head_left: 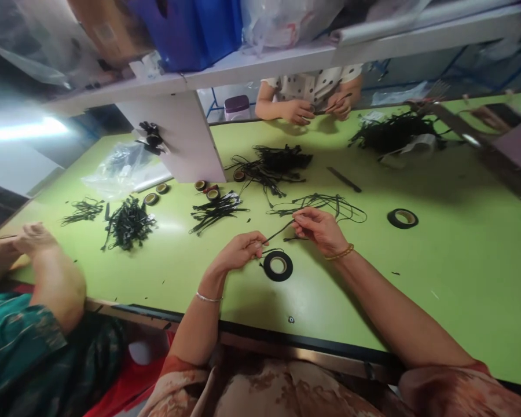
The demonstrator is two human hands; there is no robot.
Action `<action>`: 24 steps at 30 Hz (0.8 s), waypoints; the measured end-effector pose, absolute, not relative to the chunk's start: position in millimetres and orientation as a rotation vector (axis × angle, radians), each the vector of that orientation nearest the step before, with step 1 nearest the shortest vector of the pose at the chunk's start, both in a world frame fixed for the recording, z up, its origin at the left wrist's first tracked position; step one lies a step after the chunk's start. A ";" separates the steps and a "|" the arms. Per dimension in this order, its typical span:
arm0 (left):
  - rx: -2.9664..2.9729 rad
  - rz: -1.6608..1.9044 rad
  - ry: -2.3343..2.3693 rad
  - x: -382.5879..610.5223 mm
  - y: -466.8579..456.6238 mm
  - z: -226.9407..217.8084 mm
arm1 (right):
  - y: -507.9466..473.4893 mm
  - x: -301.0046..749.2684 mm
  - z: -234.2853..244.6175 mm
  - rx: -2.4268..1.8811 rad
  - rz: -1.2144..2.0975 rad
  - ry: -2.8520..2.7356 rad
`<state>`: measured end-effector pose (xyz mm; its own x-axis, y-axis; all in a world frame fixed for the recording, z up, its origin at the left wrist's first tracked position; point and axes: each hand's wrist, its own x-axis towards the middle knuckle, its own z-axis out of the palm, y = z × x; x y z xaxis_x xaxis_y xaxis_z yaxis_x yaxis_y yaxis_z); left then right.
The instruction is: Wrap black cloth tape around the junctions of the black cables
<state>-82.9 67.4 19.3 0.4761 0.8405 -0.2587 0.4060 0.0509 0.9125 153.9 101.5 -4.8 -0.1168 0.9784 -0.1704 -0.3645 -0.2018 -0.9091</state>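
Note:
My left hand [239, 251] is closed in a pinch on one end of a thin black cable [279, 232]. The other end is pinched by my right hand [319, 229], a little higher and to the right. The cable stretches taut between them above the green table [460, 260]. A roll of black tape [278, 266] lies flat just below both hands. A loose bunch of black cables [325, 204] trails off behind my right hand.
Piles of black cables [128, 223] [217, 209] [278, 162] and small tape rolls [151, 198] dot the table. Another tape roll [402, 218] lies right. A person's arm [47, 272] works at left; another person's hands [319, 107] opposite. A white shelf post [186, 136] stands mid-table.

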 end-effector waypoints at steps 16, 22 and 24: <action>1.712 0.529 1.250 -68.1 64.0 12.9 | 79.7 133.9 -1.2 -0.973 -0.074 -2.466; 1.596 0.514 1.193 -71.5 64.6 20.4 | 83.4 134.4 -4.7 -1.012 0.021 -2.560; 1.613 0.502 1.179 -75.7 65.2 23.6 | 85.4 137.9 -2.5 -0.983 0.058 -2.556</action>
<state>-75.7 65.2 23.6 0.4316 0.8737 -0.2246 0.4436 0.0113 0.8961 137.9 85.4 -2.5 -0.6729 0.6515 0.3503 0.6348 0.7517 -0.1787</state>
